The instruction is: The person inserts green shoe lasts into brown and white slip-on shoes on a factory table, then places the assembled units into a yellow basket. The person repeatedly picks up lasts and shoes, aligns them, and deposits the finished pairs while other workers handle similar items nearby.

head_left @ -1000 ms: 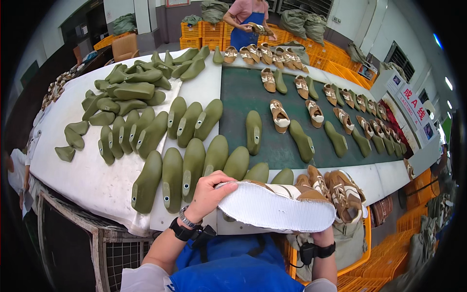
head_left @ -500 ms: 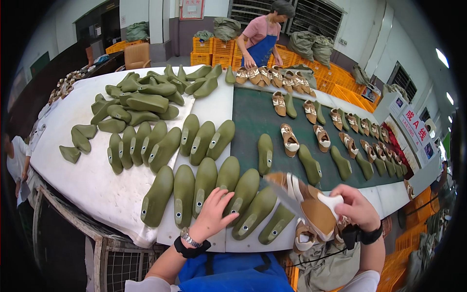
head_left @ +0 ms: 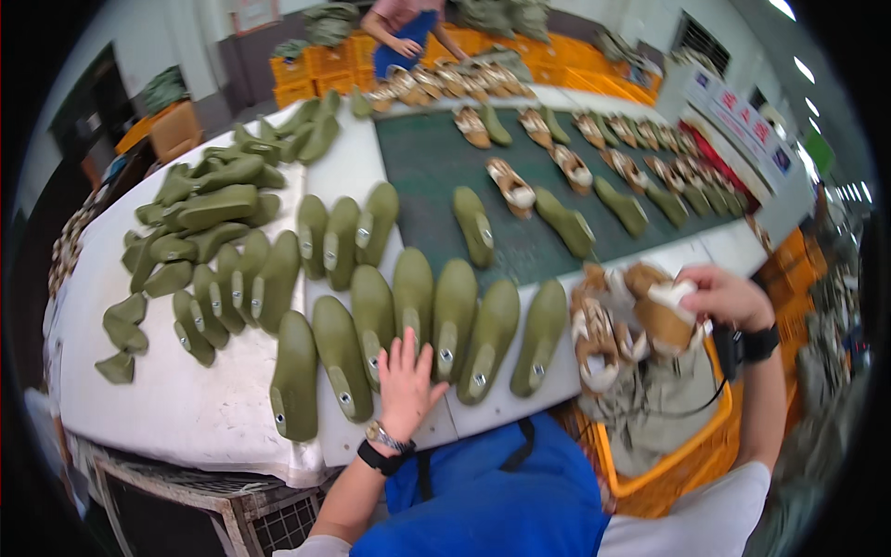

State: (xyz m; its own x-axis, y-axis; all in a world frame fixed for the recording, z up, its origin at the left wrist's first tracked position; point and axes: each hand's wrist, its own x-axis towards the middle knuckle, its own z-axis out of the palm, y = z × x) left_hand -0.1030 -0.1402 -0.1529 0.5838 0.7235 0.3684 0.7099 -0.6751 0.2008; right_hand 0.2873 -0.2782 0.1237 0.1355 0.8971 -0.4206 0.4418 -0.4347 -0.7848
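Worktop [head_left: 227, 418]: white, marked toward its left edge; a dark green panel [head_left: 422, 158] right of centre carries brown-and-white sneakers [head_left: 510, 188] and olive lasts [head_left: 564, 225]. Left hand [head_left: 406, 385]: fingers spread over the row of shoe lasts [head_left: 540, 339] along the near edge; contact cannot be confirmed. Right hand [head_left: 729, 299]: pinching the white heel of a brown sneaker [head_left: 662, 325] toward the near edge's right end, beside an orange crate [head_left: 659, 497]. Room: a co-worker [head_left: 408, 42] in a blue apron stands beyond the far edge; stacked crates [head_left: 329, 63] behind.
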